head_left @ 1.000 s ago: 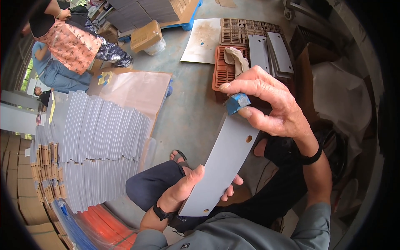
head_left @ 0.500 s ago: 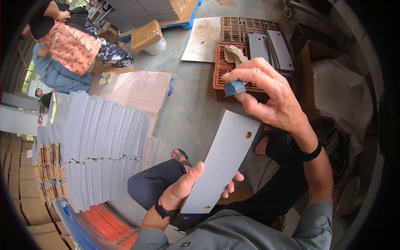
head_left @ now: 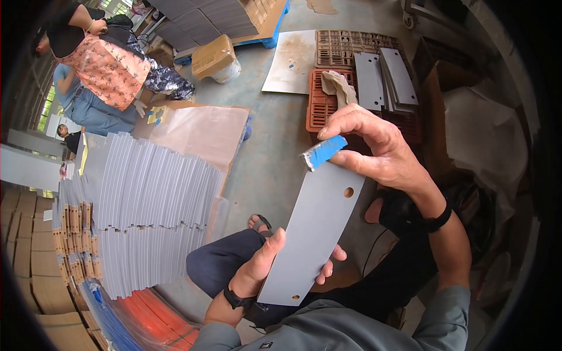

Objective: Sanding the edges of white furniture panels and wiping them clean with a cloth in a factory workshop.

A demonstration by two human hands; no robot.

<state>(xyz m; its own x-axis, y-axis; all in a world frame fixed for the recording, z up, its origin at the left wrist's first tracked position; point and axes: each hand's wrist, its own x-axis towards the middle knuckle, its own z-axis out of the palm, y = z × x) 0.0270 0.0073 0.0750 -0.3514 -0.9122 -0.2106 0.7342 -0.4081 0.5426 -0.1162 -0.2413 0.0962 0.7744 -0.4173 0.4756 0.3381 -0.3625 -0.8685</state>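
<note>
My left hand [head_left: 259,264] is wrapped round the lower part of a flat grey board [head_left: 313,234], thumb on its face and fingertips showing at the far edge. The board tilts up away from me, with one round hole near its upper right corner and another at the lower end. Between thumb and fingers, my right hand [head_left: 383,149] pinches a small blue block [head_left: 325,152] with a rough, whitish end. That block is just over the board's top edge; whether they touch I cannot tell.
Tall stacks of grey boards [head_left: 155,181] stand at left, beside a paper-covered low platform [head_left: 202,126]. Ahead, more grey boards [head_left: 370,82] and a crumpled cloth glove [head_left: 339,88] lie on a red-brown plastic crate [head_left: 314,99]. People [head_left: 108,73] stand far left; a carton [head_left: 213,55] sits beyond.
My right hand has come down toward the board's top edge. The blue block has turned to show its long blue side. The left hand still holds the board.
</note>
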